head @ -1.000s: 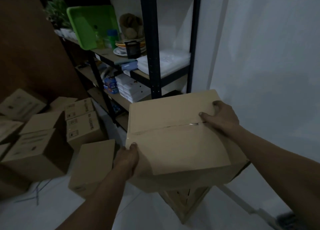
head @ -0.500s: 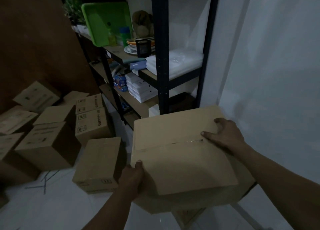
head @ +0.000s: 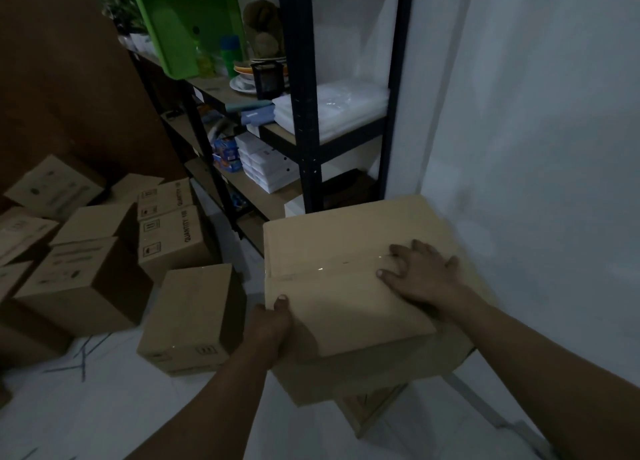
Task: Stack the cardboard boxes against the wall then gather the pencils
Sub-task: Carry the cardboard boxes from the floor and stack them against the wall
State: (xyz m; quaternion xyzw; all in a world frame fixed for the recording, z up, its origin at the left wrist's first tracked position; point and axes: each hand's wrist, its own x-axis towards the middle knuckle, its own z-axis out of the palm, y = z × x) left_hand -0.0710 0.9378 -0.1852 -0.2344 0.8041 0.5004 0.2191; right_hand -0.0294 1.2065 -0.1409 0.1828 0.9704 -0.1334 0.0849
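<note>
A taped brown cardboard box (head: 332,252) lies on top of a stack of boxes beside the white wall (head: 536,148); a lower box (head: 374,407) shows under it. My left hand (head: 273,324) grips its near left edge, thumb on top. My right hand (head: 422,272) rests flat on the lid, fingers spread over the tape seam. Several dark pencils (head: 81,354) lie scattered on the white floor at the left.
A loose box (head: 194,317) stands on the floor left of the stack, with several more boxes (head: 83,276) behind it by the brown wall. A black metal shelf rack (head: 301,120) with a green tray (head: 187,23), dishes and white packets stands just beyond.
The box has come down onto the stack by the wall. My right hand moved from its far right edge onto the lid and flattened. The view shifted downward.
</note>
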